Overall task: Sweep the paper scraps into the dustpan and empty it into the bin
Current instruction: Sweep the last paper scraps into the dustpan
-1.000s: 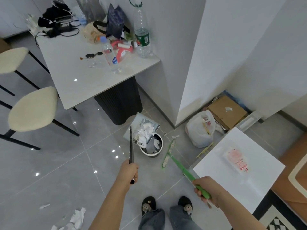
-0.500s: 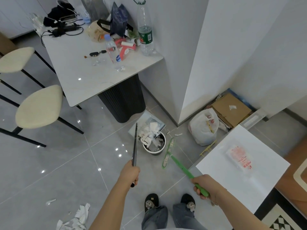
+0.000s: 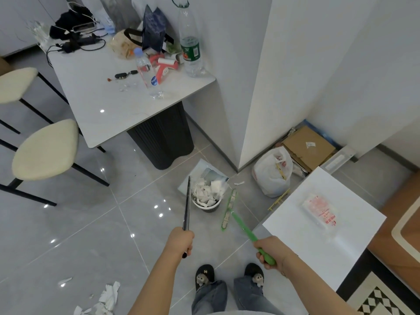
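Since the earlier frames, white crumpled paper scraps [image 3: 210,190] have slid further off the pale grey plastic dustpan [image 3: 205,171] and now heap in the mouth of the small round white-rimmed bin [image 3: 207,204], while both hands keep their grips.

Seen from above by a head-worn camera, a person stands on a glossy grey tiled floor [image 3: 91,235]. Their left hand [image 3: 181,242] is curled round the end of the dustpan's long thin black handle [image 3: 187,203]. This handle runs almost straight away from the person, leaning slightly right, and its far end meets the dustpan, which is tipped over the far side of the bin.

Their right hand [image 3: 269,250] grips the bright green plastic broom handle [image 3: 244,228]. That handle points forward and to the left, down to a narrow green and white broom head [image 3: 229,209] resting on the floor just right of the bin, its long axis running near to far.

More torn white paper scraps [image 3: 103,301] lie on the floor at the lower left, well apart from the bin. One small scrap [image 3: 239,183] lies beyond the broom head.

A white table [image 3: 109,103] with bottles and clutter stands at the upper left. A white plastic bag [image 3: 271,172] sits by the wall at right.
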Demonstrator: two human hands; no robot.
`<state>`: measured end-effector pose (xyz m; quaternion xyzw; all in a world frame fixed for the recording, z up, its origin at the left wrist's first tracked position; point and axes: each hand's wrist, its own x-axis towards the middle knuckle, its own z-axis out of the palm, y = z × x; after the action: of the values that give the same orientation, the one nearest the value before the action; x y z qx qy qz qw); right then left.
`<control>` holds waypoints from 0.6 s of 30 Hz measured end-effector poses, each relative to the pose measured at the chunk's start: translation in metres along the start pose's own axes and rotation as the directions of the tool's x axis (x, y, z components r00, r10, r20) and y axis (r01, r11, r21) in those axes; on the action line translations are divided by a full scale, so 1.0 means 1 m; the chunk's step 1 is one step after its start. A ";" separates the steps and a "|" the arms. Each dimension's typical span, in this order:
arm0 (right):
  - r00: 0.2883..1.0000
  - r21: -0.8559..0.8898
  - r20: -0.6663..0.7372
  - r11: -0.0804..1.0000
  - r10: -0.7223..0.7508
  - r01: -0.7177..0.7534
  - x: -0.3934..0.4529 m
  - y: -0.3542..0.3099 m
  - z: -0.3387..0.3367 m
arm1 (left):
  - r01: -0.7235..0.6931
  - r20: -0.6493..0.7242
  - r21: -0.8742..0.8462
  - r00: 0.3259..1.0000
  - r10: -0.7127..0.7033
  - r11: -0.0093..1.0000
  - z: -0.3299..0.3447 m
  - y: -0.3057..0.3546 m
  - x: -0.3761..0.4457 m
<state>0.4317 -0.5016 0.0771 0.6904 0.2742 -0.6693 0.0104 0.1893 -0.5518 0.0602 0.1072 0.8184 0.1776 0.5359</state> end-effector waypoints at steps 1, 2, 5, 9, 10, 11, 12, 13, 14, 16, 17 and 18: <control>1.000 0.007 -0.001 1.000 0.004 -0.004 0.001 0.001 -0.001 | -0.006 0.000 0.000 1.000 0.006 1.000 0.000 0.000 -0.003; 1.000 0.012 -0.001 1.000 0.008 -0.008 0.001 0.000 -0.002 | -0.017 -0.003 0.007 1.000 0.017 1.000 0.000 -0.001 -0.005; 1.000 0.024 -0.008 1.000 0.018 -0.017 0.003 -0.001 -0.006 | -0.068 -0.017 0.052 0.997 0.069 0.996 0.002 -0.005 -0.013; 1.000 0.021 -0.013 1.000 0.015 -0.014 0.005 -0.004 -0.010 | -0.121 -0.046 0.091 0.991 0.125 0.989 0.001 -0.003 -0.020; 1.000 0.006 -0.015 1.000 0.013 -0.013 0.006 -0.004 -0.011 | -0.130 -0.056 0.101 0.989 0.136 0.986 0.000 -0.001 -0.021; 1.000 -0.013 -0.018 1.000 0.011 -0.011 0.007 -0.005 -0.011 | -0.139 -0.067 0.110 0.987 0.147 0.984 -0.001 0.001 -0.022; 1.000 -0.033 -0.023 0.999 0.009 -0.010 0.007 -0.005 -0.010 | -0.146 -0.076 0.120 0.985 0.156 0.982 -0.002 0.004 -0.023; 1.000 -0.048 -0.027 0.999 0.006 -0.007 0.008 -0.005 -0.010 | -0.152 -0.083 0.125 0.983 0.163 0.980 -0.003 0.005 -0.024; 1.000 -0.059 -0.029 0.998 0.002 -0.003 0.008 -0.005 -0.009 | -0.155 -0.087 0.123 0.982 0.166 0.980 -0.004 0.007 -0.024; 1.000 -0.071 -0.021 0.997 -0.006 0.005 0.007 -0.007 -0.006 | -0.160 -0.089 0.106 0.982 0.169 0.981 -0.005 0.007 -0.025; 1.000 -0.071 -0.014 0.997 -0.008 0.007 0.005 -0.008 -0.005 | -0.160 -0.089 0.098 0.982 0.169 0.982 -0.005 0.006 -0.024; 1.000 -0.070 -0.004 0.997 -0.010 0.010 0.004 -0.009 -0.003 | -0.159 -0.087 0.098 0.982 0.167 0.982 -0.005 0.004 -0.024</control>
<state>0.4309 -0.4913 0.0765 0.6897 0.3011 -0.6578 0.0305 0.1945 -0.5573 0.0836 0.1897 0.8385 0.1884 0.4748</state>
